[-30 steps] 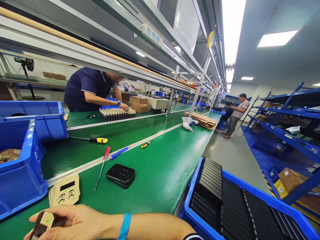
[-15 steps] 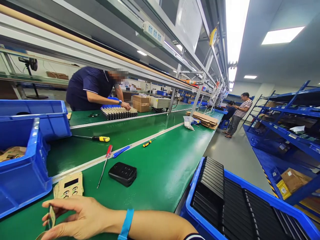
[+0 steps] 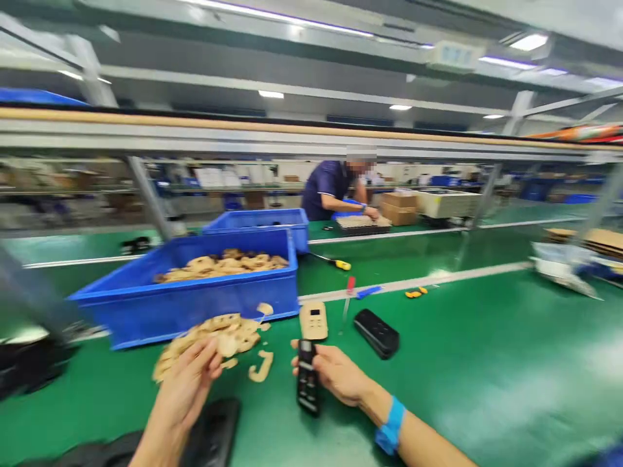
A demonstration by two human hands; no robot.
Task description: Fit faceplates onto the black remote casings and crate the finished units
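Observation:
My right hand [image 3: 341, 375] grips a thin black keypad panel [image 3: 307, 377], its button side facing me, above the green bench. My left hand [image 3: 187, 383] is closed in a pinch over a heap of tan paper scraps [image 3: 182, 350], with a pale tan paper piece [image 3: 228, 344] at the fingertips; blur softens this contact. Beyond my right hand lies a stack of tan-backed panels [image 3: 314, 321] with a dark window. A black remote-like case [image 3: 377, 333] rests to its right. More black cases [image 3: 219, 428] lie partly behind my left forearm.
A blue bin [image 3: 195, 311] of tan pieces stands behind the heap, another blue bin [image 3: 263, 220] beyond. Screwdrivers [image 3: 350, 285] and a blue cutter [image 3: 370, 292] lie near the white strip. A co-worker [image 3: 331, 188] handles a tray of parts across the bench.
The view has swung left and my left hand has come into sight at the tan scraps. The panel in my right hand, edge-on before, now shows its black face.

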